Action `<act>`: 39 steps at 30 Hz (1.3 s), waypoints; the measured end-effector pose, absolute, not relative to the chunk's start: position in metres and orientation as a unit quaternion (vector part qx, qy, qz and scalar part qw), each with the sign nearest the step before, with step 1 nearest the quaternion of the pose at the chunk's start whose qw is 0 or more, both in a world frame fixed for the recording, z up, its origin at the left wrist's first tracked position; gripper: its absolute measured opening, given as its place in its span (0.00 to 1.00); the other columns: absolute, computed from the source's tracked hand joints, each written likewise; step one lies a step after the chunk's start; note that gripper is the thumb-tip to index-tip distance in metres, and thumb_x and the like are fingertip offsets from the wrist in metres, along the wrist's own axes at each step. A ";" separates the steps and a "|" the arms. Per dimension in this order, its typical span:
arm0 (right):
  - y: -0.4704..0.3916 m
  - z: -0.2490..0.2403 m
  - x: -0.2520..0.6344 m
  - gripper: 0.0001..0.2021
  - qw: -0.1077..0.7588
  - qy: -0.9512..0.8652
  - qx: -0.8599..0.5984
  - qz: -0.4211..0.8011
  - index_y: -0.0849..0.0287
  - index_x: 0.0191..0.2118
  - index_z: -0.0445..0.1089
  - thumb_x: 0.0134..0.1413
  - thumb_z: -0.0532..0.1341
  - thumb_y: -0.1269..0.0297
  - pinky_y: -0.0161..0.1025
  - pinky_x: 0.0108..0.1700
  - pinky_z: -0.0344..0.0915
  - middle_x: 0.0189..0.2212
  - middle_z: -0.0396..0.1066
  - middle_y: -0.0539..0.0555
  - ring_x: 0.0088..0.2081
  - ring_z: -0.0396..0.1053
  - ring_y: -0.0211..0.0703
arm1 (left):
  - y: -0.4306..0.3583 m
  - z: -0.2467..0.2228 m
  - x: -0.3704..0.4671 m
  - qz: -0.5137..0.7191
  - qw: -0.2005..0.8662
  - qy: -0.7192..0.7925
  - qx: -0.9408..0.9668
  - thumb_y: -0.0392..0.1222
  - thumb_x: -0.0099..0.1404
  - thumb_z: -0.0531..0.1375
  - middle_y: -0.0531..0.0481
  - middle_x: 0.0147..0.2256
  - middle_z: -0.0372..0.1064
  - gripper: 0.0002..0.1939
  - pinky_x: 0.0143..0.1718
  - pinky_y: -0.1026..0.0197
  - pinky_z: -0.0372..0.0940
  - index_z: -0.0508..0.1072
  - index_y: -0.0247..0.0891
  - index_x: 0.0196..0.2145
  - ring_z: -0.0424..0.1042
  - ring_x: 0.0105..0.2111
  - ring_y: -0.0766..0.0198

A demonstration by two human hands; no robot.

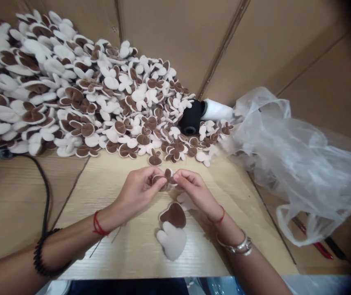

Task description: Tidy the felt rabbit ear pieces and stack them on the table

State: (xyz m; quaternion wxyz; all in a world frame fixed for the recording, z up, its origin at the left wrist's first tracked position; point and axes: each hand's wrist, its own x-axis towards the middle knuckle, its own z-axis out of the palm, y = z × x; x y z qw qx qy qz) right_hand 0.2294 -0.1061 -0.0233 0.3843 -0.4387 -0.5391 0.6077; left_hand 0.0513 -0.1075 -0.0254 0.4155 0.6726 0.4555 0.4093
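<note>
From my remote seat, taking the held plush rabbit-head piece (168,175) as the clock's centre, I find it lifted just above the far part of the pale wood-grain board (126,250), between the two hands. The left hand (143,184) has thumb and forefinger pinched together on its 9 o'clock end, the other fingers curled in behind. The right hand (194,189) pinches its 3 o'clock end in the same way, leaving no gap beyond the fabric's thickness. I judge that gripping opposite ends steadies so small and soft a thing, or spreads it so that its brown side can be worked.

Its long axis appears to run from 9 to 3, roughly level across my view, with one ear lobe standing toward 12; the thumbs hide too much for me to tell its full outline.

At 6 o'clock a brown-faced piece (177,214) touches a white-faced piece (175,241), whose lobes point toward 10 or 11 and whose rounded end points toward 6. They probably lie there to be within easy reach. The big heap of pieces (86,94) spreads at 10, the black thread cone (190,116) stands at 1, and the clear plastic bag (311,155) slumps at 3.
</note>
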 end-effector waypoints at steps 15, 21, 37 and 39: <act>-0.115 -0.021 0.221 0.14 0.367 -0.600 -0.455 0.547 0.62 0.27 0.67 0.51 0.63 0.54 0.32 0.22 0.43 0.18 0.48 0.43 0.21 0.45 0.31 | -0.110 -0.026 0.052 0.388 0.632 0.414 0.528 0.51 0.60 0.61 0.53 0.25 0.68 0.15 0.28 0.66 0.63 0.70 0.34 0.31 0.67 0.26 0.68; -0.119 -0.018 0.220 0.15 0.389 -0.592 -0.433 0.556 0.61 0.27 0.66 0.50 0.63 0.52 0.32 0.21 0.41 0.17 0.50 0.43 0.19 0.44 0.30 | -0.109 -0.026 0.049 0.407 0.722 0.347 0.440 0.50 0.57 0.64 0.53 0.24 0.68 0.14 0.28 0.67 0.60 0.72 0.34 0.28 0.65 0.24 0.70; -0.111 -0.027 0.226 0.17 0.421 -0.527 -0.429 0.601 0.61 0.23 0.65 0.51 0.62 0.53 0.33 0.26 0.52 0.19 0.55 0.46 0.23 0.52 0.32 | -0.110 -0.012 0.050 0.367 0.519 0.451 0.627 0.42 0.59 0.61 0.51 0.22 0.69 0.10 0.27 0.65 0.63 0.71 0.34 0.23 0.69 0.25 0.65; -0.111 -0.027 0.225 0.18 0.429 -0.535 -0.435 0.584 0.60 0.22 0.64 0.53 0.60 0.51 0.33 0.25 0.50 0.18 0.52 0.45 0.22 0.50 0.32 | -0.110 -0.012 0.049 0.377 0.501 0.453 0.633 0.41 0.59 0.60 0.51 0.22 0.69 0.10 0.27 0.65 0.63 0.71 0.34 0.23 0.69 0.25 0.66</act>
